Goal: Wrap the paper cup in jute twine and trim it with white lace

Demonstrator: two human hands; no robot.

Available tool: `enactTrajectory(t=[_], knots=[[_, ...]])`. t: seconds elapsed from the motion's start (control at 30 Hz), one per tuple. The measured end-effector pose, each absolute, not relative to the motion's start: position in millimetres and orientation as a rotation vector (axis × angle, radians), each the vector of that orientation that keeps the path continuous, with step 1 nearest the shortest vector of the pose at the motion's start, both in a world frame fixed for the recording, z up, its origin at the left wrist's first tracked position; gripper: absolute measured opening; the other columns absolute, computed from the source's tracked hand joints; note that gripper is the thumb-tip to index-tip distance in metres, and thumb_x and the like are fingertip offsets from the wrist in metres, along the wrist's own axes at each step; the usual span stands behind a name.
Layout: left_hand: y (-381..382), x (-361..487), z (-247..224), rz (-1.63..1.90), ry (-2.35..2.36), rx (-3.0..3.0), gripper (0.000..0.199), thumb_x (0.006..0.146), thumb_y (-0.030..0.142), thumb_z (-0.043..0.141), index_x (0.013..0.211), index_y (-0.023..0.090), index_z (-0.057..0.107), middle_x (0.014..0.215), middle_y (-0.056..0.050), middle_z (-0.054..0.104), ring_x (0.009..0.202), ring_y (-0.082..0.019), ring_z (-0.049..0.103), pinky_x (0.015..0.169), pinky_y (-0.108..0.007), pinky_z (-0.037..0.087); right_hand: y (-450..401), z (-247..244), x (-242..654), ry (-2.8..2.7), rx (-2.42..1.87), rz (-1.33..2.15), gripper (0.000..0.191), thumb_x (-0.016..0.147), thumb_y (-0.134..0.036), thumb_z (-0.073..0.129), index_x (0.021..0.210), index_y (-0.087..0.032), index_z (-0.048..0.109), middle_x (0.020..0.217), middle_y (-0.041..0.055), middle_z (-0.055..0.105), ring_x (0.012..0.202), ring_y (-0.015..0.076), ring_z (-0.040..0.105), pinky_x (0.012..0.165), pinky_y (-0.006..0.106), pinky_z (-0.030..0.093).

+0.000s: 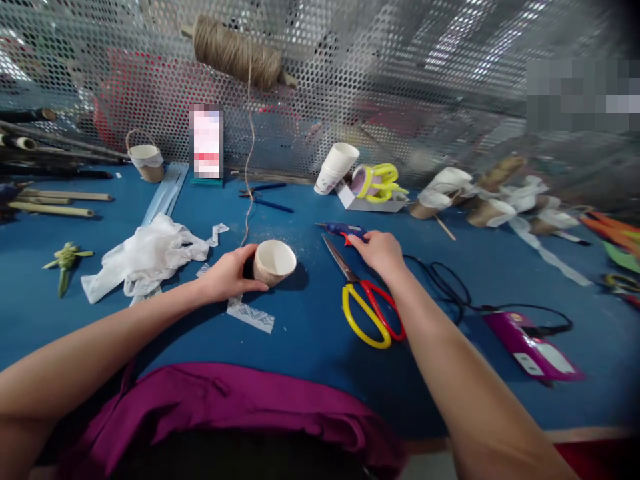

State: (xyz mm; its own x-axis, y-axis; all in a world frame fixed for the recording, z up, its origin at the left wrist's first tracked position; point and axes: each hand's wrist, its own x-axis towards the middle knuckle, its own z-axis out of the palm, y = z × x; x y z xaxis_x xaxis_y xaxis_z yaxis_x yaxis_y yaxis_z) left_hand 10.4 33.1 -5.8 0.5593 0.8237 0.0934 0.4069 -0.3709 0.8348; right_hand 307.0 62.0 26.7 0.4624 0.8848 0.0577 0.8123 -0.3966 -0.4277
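My left hand (231, 272) grips the left side of a paper cup (274, 264) that stands upright on the blue table. Its thumb and fingers close round the cup's wall. A blue hot glue gun (341, 229) with a red trigger is in my right hand (379, 252), low over the table, its nozzle pointing left. Just below it lie scissors (361, 293) with one yellow and one red handle, blades slightly apart. A strip of white lace (253, 315) lies in front of the cup. Twine (249, 153) hangs down behind my left hand.
White lace (150, 257) is heaped at left. Along the back stand a handled cup (149, 164), a phone (206, 143), pliers (270, 200), stacked paper cups (336, 168) and a white box (373, 200). A purple power strip (533, 347) with black cable lies at right.
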Motion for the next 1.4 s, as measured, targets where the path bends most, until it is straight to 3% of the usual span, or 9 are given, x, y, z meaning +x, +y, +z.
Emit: enactTrajectory(t=[0.1,0.2,0.37,0.47,0.63,0.77,0.97,1.1,1.4], knots=[[36.1,6.0,0.9,0.547,1.084,2.108,0.063,0.061,0.036,0.073,0.113,0.010,0.050,0.112,-0.017,0.060,0.103,-0.029,0.055,0.087,-0.043,0.044,37.1,38.0,287.3,-1.566,-2.212,0.152,0.015,0.075,-0.027,0.063,0.081,-0.013,0.065,0.098,0.0171,0.062,0.101,0.0322,0.055,0.083,0.040,0.040],[41.0,-6.3,16.6,0.323,1.194,2.332,0.054,0.056,0.042,0.075,0.096,0.009,0.060,0.097,-0.016,0.062,0.096,-0.031,0.055,0.080,-0.041,0.044,2.9,45.3,260.5,-1.766,-2.067,0.316,0.016,0.075,-0.035,0.063,0.072,-0.019,0.065,0.074,0.0054,0.065,0.071,0.0206,0.060,0.067,0.031,0.044],[36.0,-18.8,44.3,-0.076,0.911,2.367,0.011,0.066,0.026,0.066,0.073,0.018,0.068,0.072,-0.001,0.063,0.066,-0.015,0.058,0.061,-0.024,0.039,-38.6,40.0,224.7,-1.990,-1.684,0.825,0.017,0.077,-0.032,0.061,0.066,-0.020,0.063,0.057,-0.0001,0.056,0.052,0.0130,0.049,0.049,0.026,0.036],[23.5,-9.9,45.7,-0.114,0.866,2.360,0.007,0.069,0.022,0.065,0.073,0.019,0.070,0.062,0.001,0.062,0.056,-0.012,0.056,0.054,-0.021,0.034,-46.8,32.3,213.7,-2.020,-1.632,0.885,0.015,0.078,-0.028,0.060,0.066,-0.019,0.063,0.059,-0.0002,0.055,0.052,0.0123,0.047,0.050,0.026,0.037],[8.5,5.1,36.6,-0.185,1.012,2.501,0.004,0.070,0.020,0.063,0.071,0.017,0.066,0.067,-0.003,0.066,0.059,-0.016,0.058,0.052,-0.023,0.032,-49.7,21.2,205.4,-2.073,-1.581,0.896,0.012,0.079,-0.021,0.058,0.069,-0.018,0.064,0.066,0.0008,0.056,0.055,0.0116,0.048,0.054,0.026,0.039],[1.1,3.3,44.9,-0.224,0.836,2.574,0.010,0.070,0.010,0.055,0.067,0.016,0.062,0.074,-0.005,0.067,0.073,-0.019,0.060,0.066,-0.027,0.038,-53.1,19.4,201.8,-1.997,-1.533,0.987,0.005,0.075,-0.021,0.064,0.076,-0.018,0.066,0.066,-0.0007,0.053,0.056,0.0107,0.047,0.052,0.025,0.039],[-10.5,-5.0,72.7,-0.076,0.628,2.377,0.006,0.076,0.016,0.056,0.071,0.017,0.059,0.067,0.001,0.063,0.062,-0.012,0.056,0.061,-0.023,0.038,-57.5,25.6,198.2,-1.603,-1.295,1.707,0.039,0.069,-0.027,0.070,0.105,-0.017,0.057,0.078,-0.0005,0.058,0.052,0.0062,0.044,0.045,0.020,0.038],[-10.6,-9.4,82.5,0.069,0.512,2.241,0.004,0.074,0.015,0.056,0.070,0.016,0.057,0.064,0.003,0.060,0.054,-0.008,0.052,0.054,-0.019,0.036,-57.2,24.6,195.4,-1.263,-1.112,2.092,0.041,0.066,-0.026,0.072,0.103,-0.016,0.056,0.098,0.0046,0.061,0.046,0.0023,0.045,0.037,0.017,0.035],[-4.9,-9.3,81.3,0.113,0.489,2.190,0.002,0.073,0.014,0.056,0.071,0.015,0.056,0.065,0.003,0.061,0.056,-0.007,0.052,0.054,-0.017,0.037,-57.5,18.9,186.9,-0.887,-1.117,2.113,0.021,0.062,-0.020,0.073,0.075,-0.015,0.057,0.056,-0.0044,0.058,0.037,0.0020,0.040,0.032,0.015,0.027]])
